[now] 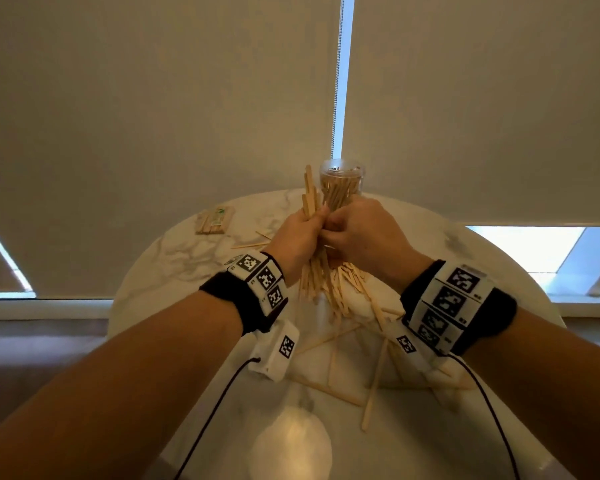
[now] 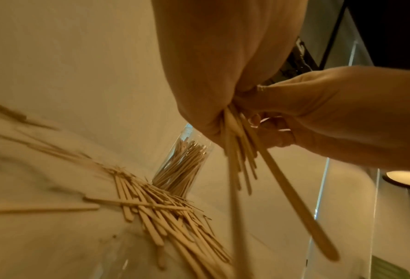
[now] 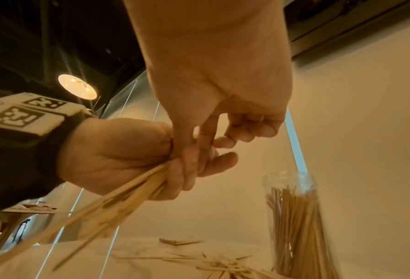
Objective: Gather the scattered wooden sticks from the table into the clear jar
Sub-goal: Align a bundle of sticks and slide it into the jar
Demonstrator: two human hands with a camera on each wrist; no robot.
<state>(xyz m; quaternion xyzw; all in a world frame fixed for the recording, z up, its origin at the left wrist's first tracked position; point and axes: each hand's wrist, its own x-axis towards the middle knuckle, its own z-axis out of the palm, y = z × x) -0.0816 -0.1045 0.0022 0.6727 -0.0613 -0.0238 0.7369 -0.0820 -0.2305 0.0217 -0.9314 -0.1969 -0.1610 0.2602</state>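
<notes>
From the head view, no readable writing shows; the wristbands [image 1: 262, 284] carry only black-and-white square code tags, and a wrapped bundle [image 1: 214, 220] of flat sticks lying left of the fingers has a small green mark too blurred to read. The left hand [image 1: 297, 239] has its fingers curled tight round a bunch of wooden sticks [image 1: 310, 199], flat pale slats with rounded ends that fan out above and below the fist. The right hand [image 1: 359, 232] touches it, fingertips bent in at the same bunch. Just beyond the fingers stands the clear jar [image 1: 342, 183], upright, packed with thin round sticks. Below the wrists a loose pile [image 1: 340, 289] lies on the round, glossy, marble-veined table [image 1: 174, 268].

From the left wrist view, the left hand [image 2: 213, 75] clamps the sticks [image 2: 240, 151], which hang below the fingers, one long slat slanting out to the right. The right hand [image 2: 342, 117] presses against them, with its fingers [image 2: 276, 136] curled in beside them. The jar [image 2: 182, 162] sits behind the pile [image 2: 156, 211].

From the right wrist view, the right hand [image 3: 213, 85] has thumb and forefinger reaching into the left fist; whether they pinch a stick I cannot tell. The other fingers [image 3: 251, 132] curl loosely. The left hand [image 3: 117, 156] grips the sticks [image 3: 108, 203]. The jar [image 3: 294, 222] stands right of the fingers, smooth-walled and transparent.
</notes>
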